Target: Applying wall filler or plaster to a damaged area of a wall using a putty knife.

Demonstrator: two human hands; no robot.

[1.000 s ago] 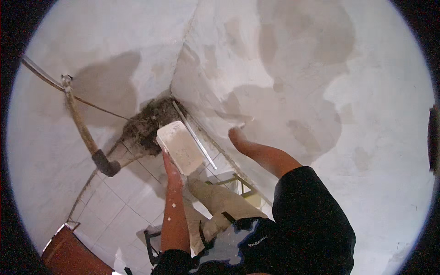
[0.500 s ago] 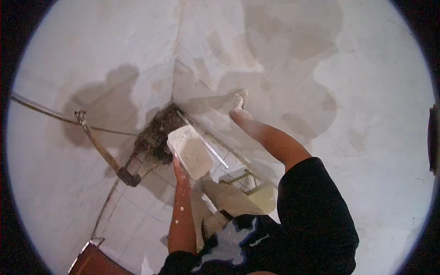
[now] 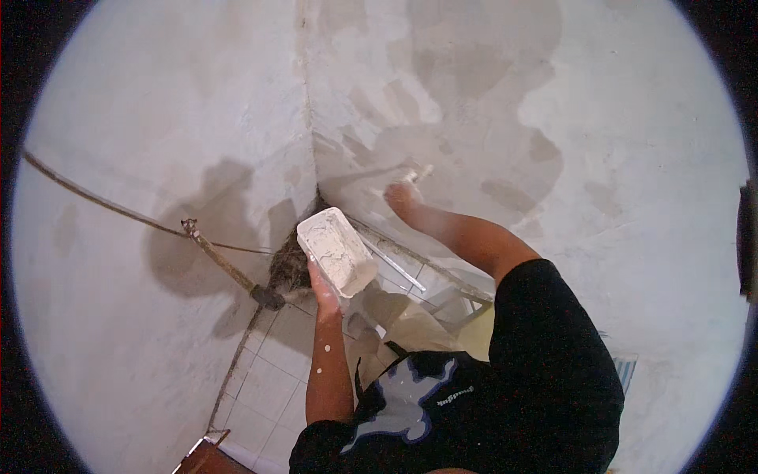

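Observation:
My left hand (image 3: 323, 286) is closed round the near side of a white rectangular plastic tub (image 3: 364, 276). Pale putty (image 3: 330, 241) coats the inside of the tub. Farther out and to the right, my right hand (image 3: 403, 196) is closed on a small putty knife (image 3: 414, 175) smeared with white putty; motion blurs it and my fingers hide its handle. The knife is close to the right wall (image 3: 474, 170), where grey damp-looking patches show; whether it touches the wall I cannot tell.
A pickaxe-like tool with a wooden handle (image 3: 225, 265) leans at the left wall, by a cable (image 3: 103, 197). Dark rubble (image 3: 290, 267) lies in the corner. A white pipe (image 3: 395, 266) runs along the right wall's base. A brown-topped piece of furniture (image 3: 212, 460) stands lower left on tiled floor (image 3: 264, 387).
My right hand has drawn slightly down and left, and the putty knife has turned. The tub in my left hand has shifted right and tilted, showing more putty. The whole view has shifted.

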